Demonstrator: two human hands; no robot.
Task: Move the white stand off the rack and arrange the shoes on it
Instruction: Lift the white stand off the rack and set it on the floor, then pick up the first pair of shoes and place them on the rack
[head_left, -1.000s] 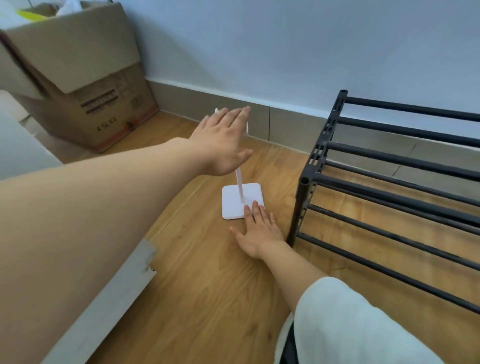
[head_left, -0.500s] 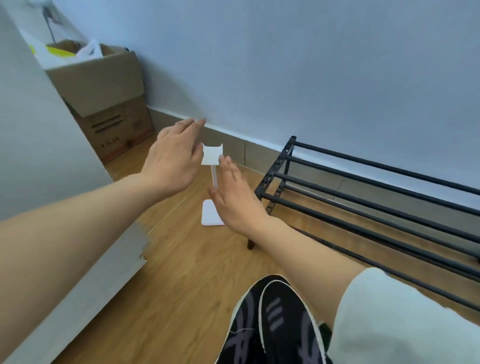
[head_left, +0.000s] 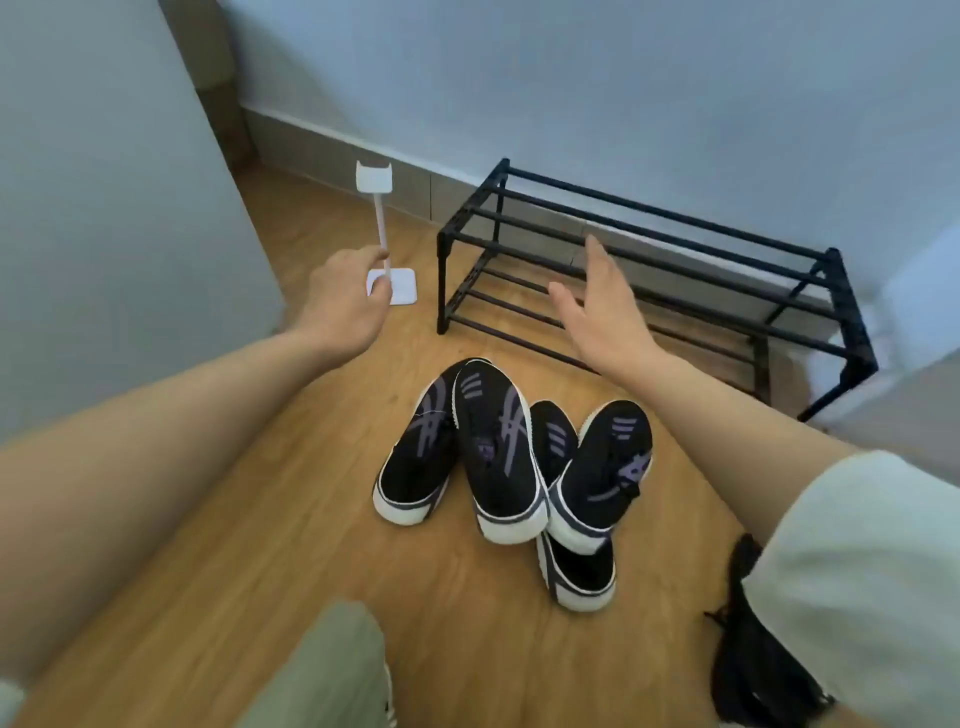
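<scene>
The white stand (head_left: 390, 285) stands upright on the wooden floor, just left of the black rack (head_left: 660, 215), whose bars carry nothing. My left hand (head_left: 345, 304) hovers in front of the stand's base with fingers loosely curled and nothing in it; its thumb overlaps the pole. My right hand (head_left: 600, 306) is spread open in the air before the rack's front left corner. Several black shoes (head_left: 506, 457) with purple stripes and white soles lie piled on the floor, nearer to me than the rack.
A pale panel (head_left: 104, 208) rises along the left, with a strip of cardboard box (head_left: 218, 83) behind it. The wall and skirting run behind the rack. A black item (head_left: 753, 660) lies at the lower right by my sleeve. My knee (head_left: 322, 670) is at the bottom.
The view has pulled back and tilted down, bringing the shoe pile fully into sight. Both hands have drawn away from the stand; the right one has shifted right, in front of the rack.
</scene>
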